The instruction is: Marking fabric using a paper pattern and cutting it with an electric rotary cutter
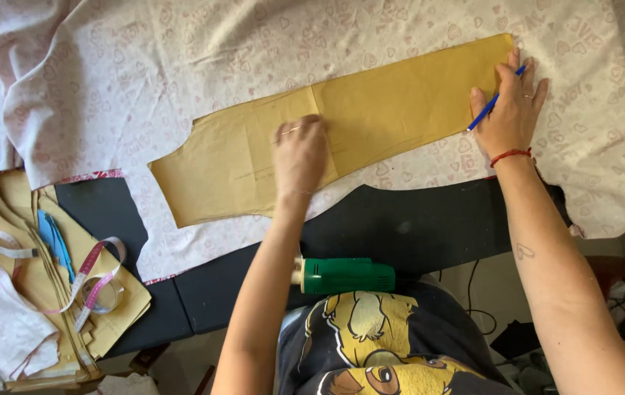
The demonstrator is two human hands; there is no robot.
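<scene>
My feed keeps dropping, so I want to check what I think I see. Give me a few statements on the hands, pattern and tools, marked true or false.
1. The left hand presses flat on the paper pattern. True.
2. The right hand holds a red marker. False: it holds a blue pen.
3. The pattern lies on pale printed fabric. True.
4. The tape measure is draped over the pattern. False: it lies far left on a stack of other paper pieces.
5. The green tool sits at the table's near edge. True.
</scene>
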